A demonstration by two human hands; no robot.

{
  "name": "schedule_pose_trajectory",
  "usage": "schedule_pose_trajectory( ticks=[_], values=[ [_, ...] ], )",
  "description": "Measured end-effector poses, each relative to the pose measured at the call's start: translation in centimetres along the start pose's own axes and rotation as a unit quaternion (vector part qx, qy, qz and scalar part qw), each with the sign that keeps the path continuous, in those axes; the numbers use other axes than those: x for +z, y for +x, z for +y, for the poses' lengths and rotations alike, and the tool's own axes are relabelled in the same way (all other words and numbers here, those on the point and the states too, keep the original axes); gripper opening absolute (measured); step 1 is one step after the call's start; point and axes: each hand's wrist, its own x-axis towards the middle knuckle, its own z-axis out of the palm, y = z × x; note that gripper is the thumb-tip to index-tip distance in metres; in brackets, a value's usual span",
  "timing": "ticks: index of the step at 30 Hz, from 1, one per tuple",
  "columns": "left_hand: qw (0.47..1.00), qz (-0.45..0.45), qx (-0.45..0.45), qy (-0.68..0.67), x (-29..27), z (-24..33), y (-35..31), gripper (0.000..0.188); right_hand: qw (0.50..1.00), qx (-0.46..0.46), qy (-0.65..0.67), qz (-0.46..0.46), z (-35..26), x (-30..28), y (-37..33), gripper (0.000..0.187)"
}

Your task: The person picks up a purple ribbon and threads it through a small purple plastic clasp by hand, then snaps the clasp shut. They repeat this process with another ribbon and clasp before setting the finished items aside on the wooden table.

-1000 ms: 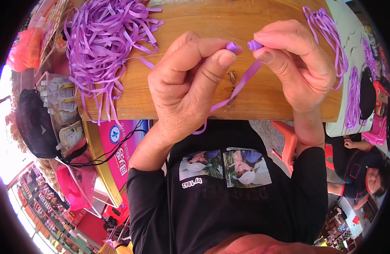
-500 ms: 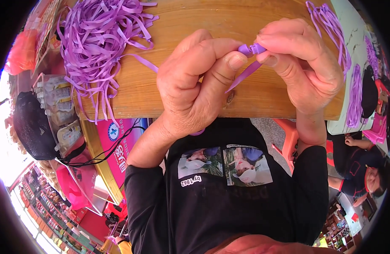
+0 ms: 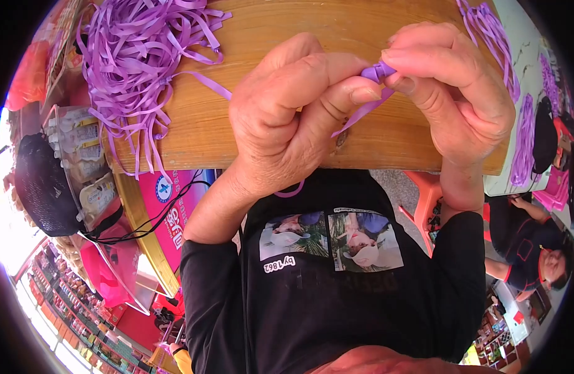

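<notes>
Between my two hands, above the wooden table, is a purple ribbon (image 3: 376,73) folded into a small, tight knot-like bundle. My left hand (image 3: 285,109) is closed, pinching the bundle's left side between thumb and forefinger. On its other side, my right hand (image 3: 455,87) is closed too, thumb and fingertips gripping the right end. A loose tail of ribbon slants down beneath the bundle, behind my left thumb. More ribbon runs from my left hand toward a large tangled heap of purple ribbon (image 3: 134,75) at the table's left, and a loop hangs below my left wrist.
Purple ribbon strands (image 3: 492,47) hang over the wooden table (image 3: 262,25) at its right edge. Another bundle (image 3: 522,140) lies on a pale surface (image 3: 508,181) beyond. A black mesh bag (image 3: 45,184) and clear pouches stand at left. A person (image 3: 526,246) sits at right, near an orange stool (image 3: 421,209).
The ribbon pieces between my fingertips have come together, closing the small gap into one tighter bundle. My right hand has shifted slightly right, and the loose tail now curves.
</notes>
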Motion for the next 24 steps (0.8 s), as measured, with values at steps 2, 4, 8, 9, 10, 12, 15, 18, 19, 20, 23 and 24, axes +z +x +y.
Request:
schedule_pose_trajectory(
  ticks=[2, 4, 8, 9, 10, 12, 15, 18, 19, 20, 23, 24],
  values=[
    [1.0, -0.002, -0.002, -0.008, 0.02, -0.12, 0.02, 0.013, 1.0, 0.01, 0.0, -0.005, 0.07, -0.01, -0.04, 0.016],
    [0.999, 0.0, -0.015, -0.036, 0.03, -0.21, 0.04, 0.014, 1.0, -0.007, -0.01, -0.004, 0.22, 0.03, 0.04, 0.017],
    [0.999, 0.012, 0.008, -0.035, 0.12, -0.88, -0.03, 0.014, 0.999, -0.04, 0.003, -0.003, 0.76, 0.01, -0.03, 0.017],
    [0.999, 0.011, 0.004, -0.048, 0.09, -0.84, -0.07, 0.014, 1.0, -0.029, 0.001, -0.005, 0.6, 0.09, 0.02, 0.017],
    [0.998, 0.011, 0.0, -0.06, 0.07, -0.84, -0.11, 0.013, 1.0, -0.018, -0.001, -0.007, 0.53, 0.15, 0.07, 0.017],
    [0.999, 0.008, 0.007, -0.052, 0.1, -0.97, 0.02, 0.014, 1.0, -0.021, -0.002, -0.015, 0.63, -0.11, 0.09, 0.017],
    [0.999, -0.001, 0.025, -0.02, 0.17, -1.04, 0.29, 0.014, 0.999, -0.018, -0.002, -0.029, 0.52, -0.56, 0.05, 0.017],
    [0.999, -0.004, 0.038, 0.017, 0.06, -0.98, 0.34, 0.015, 0.999, -0.018, 0.005, -0.046, 0.68, -0.71, 0.13, 0.018],
    [0.999, -0.004, 0.044, 0.027, 0.06, -1.0, 0.35, 0.016, 0.998, -0.024, 0.008, -0.057, 0.75, -0.74, 0.14, 0.018],
    [0.999, -0.005, 0.043, 0.027, 0.11, -1.06, 0.3, 0.016, 0.998, -0.022, 0.009, -0.057, 0.74, -0.68, 0.1, 0.018],
    [0.997, -0.002, 0.055, 0.05, 0.12, -1.01, 0.31, 0.018, 0.998, -0.047, -0.027, -0.043, 0.59, -0.61, 0.08, 0.018],
    [0.995, -0.012, 0.071, 0.07, 0.0, -0.99, 0.44, 0.02, 0.997, -0.048, -0.017, -0.052, 0.62, -0.7, 0.13, 0.019]
  ],
)
